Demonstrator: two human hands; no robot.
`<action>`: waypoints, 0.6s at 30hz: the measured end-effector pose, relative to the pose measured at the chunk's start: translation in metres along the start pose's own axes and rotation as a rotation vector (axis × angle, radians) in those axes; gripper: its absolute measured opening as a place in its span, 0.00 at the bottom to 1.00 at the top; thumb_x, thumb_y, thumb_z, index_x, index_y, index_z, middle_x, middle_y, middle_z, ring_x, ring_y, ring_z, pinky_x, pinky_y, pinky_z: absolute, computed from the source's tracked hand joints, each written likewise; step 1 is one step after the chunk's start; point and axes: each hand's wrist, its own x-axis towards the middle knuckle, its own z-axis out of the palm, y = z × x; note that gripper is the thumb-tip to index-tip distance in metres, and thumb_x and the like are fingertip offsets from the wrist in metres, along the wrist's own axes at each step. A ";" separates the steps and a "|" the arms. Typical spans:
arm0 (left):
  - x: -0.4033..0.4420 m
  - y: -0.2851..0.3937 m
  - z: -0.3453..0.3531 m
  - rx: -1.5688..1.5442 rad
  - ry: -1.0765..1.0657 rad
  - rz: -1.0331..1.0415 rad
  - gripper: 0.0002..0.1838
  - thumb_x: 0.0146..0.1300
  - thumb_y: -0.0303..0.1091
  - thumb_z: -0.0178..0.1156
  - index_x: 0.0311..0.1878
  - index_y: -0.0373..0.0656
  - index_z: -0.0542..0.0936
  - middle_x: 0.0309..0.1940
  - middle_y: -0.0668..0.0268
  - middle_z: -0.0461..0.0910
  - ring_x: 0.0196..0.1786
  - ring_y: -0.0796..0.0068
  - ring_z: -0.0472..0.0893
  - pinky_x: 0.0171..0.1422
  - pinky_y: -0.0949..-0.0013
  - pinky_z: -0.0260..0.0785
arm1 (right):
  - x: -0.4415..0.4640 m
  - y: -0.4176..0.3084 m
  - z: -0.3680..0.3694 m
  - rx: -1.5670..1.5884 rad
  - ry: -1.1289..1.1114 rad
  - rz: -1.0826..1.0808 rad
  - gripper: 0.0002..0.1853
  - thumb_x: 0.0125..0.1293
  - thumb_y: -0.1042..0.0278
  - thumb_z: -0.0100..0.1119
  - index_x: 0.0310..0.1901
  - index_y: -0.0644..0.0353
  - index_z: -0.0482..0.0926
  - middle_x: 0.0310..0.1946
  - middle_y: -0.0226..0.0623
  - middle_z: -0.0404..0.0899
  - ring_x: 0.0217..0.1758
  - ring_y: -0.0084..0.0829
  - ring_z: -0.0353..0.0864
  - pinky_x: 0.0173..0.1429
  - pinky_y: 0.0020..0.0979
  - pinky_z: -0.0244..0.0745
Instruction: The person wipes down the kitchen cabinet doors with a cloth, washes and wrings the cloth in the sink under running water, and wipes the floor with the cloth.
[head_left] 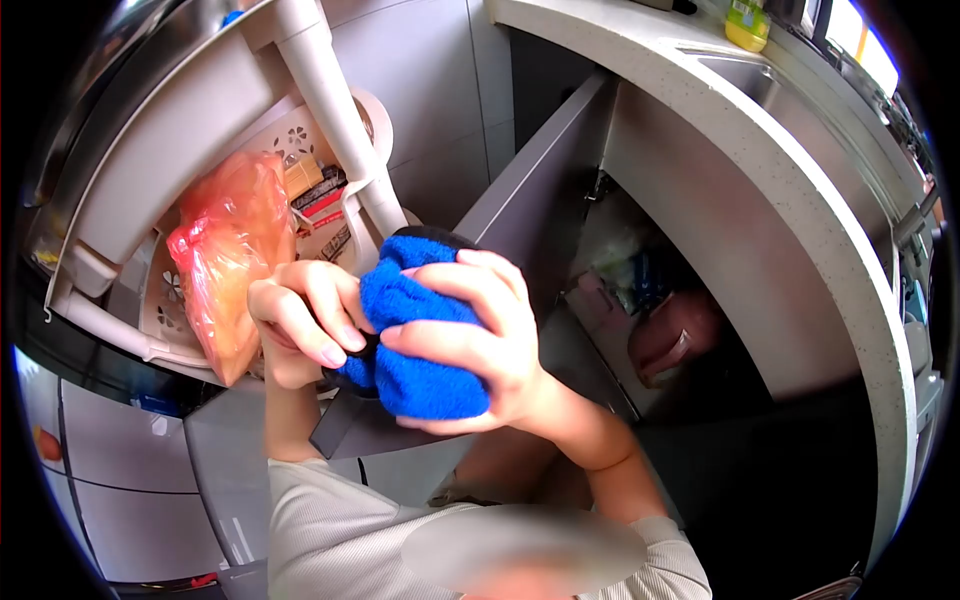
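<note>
Blue terry cloth [432,375]: fuzzy, bunched against a dark-edged item [437,235], mostly hidden; just off centre towards 8 o'clock
Right hand [503,345]: fingers bent, slightly parted, clasping the cloth
Left hand [300,310]: fingers curled, tips at the cloth's 9 o'clock side; pinch unclear
Plastic bag [235,275]: thin, crinkled, translucent orange, 9 o'clock
Countertop [722,130]: speckled, curved-looking, 2 o'clock

The bunched blue cloth [435,375] looks matt and fluffy; the orange plastic bag [240,250] is glossy; the rectangular metal sink [825,145] is smooth.
</note>
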 end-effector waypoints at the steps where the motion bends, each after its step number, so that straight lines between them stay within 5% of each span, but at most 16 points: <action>1: 0.000 -0.005 0.002 -0.020 0.009 0.048 0.09 0.49 0.22 0.68 0.21 0.43 0.77 0.25 0.61 0.77 0.29 0.65 0.79 0.36 0.67 0.74 | 0.001 0.000 0.000 -0.021 0.010 0.003 0.27 0.33 0.57 0.72 0.41 0.53 0.80 0.43 0.46 0.76 0.47 0.42 0.77 0.56 0.44 0.64; 5: 0.003 -0.011 0.007 0.004 0.008 0.067 0.08 0.48 0.22 0.68 0.22 0.44 0.78 0.30 0.60 0.76 0.35 0.62 0.79 0.42 0.63 0.75 | 0.005 0.003 -0.008 -0.061 0.014 0.015 0.26 0.29 0.66 0.68 0.39 0.55 0.80 0.43 0.47 0.76 0.45 0.45 0.76 0.55 0.44 0.67; 9: 0.019 -0.022 0.009 0.177 -0.039 0.058 0.08 0.48 0.15 0.63 0.25 0.40 0.78 0.31 0.57 0.75 0.39 0.59 0.80 0.47 0.60 0.74 | 0.008 0.022 -0.016 -0.077 0.092 0.076 0.19 0.33 0.74 0.60 0.34 0.60 0.78 0.33 0.35 0.78 0.44 0.43 0.75 0.53 0.40 0.70; 18: 0.062 -0.053 0.006 0.309 -0.083 -0.187 0.10 0.49 0.10 0.58 0.29 0.36 0.82 0.34 0.61 0.78 0.45 0.69 0.81 0.54 0.69 0.72 | 0.019 0.080 -0.032 -0.005 0.278 0.125 0.14 0.39 0.79 0.58 0.34 0.64 0.75 0.33 0.42 0.76 0.40 0.38 0.78 0.50 0.32 0.71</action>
